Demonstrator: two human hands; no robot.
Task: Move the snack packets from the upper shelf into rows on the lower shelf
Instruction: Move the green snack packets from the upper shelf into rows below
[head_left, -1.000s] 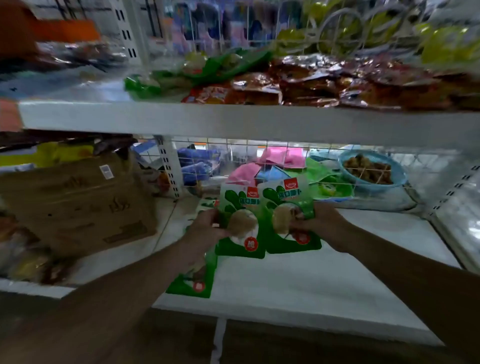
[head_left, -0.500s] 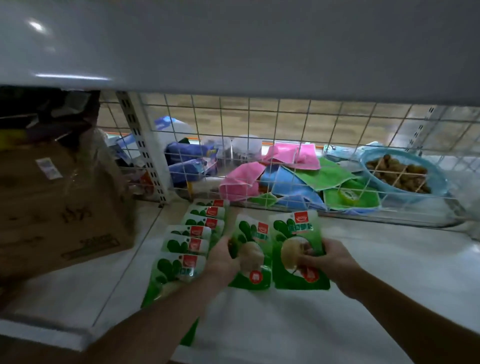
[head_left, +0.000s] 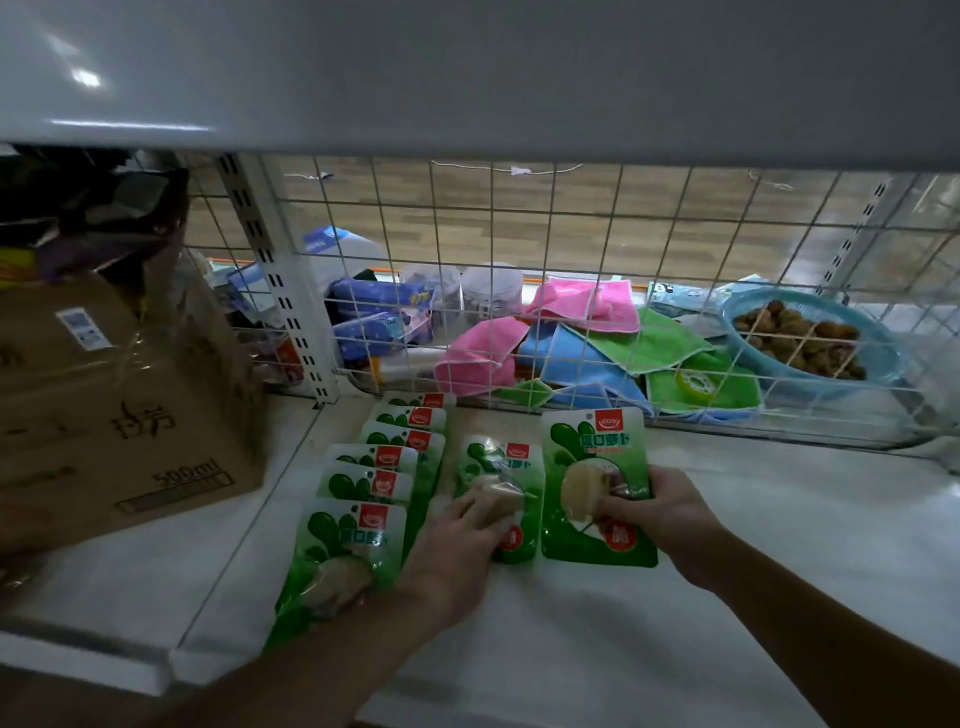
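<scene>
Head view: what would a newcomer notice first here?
The left hand rests on one green packet at mid-shelf while the right hand pinches a second packet beside it. To their left an overlapping row of packets runs back to the wire grid, with bright cloths and a blue basket behind.

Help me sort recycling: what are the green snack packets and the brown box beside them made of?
Green snack packets: likely thin glossy plastic film; glare and a clear window showing the food. Brown box: matte cardboard, printed lettering, shiny clear tape over it.
</scene>
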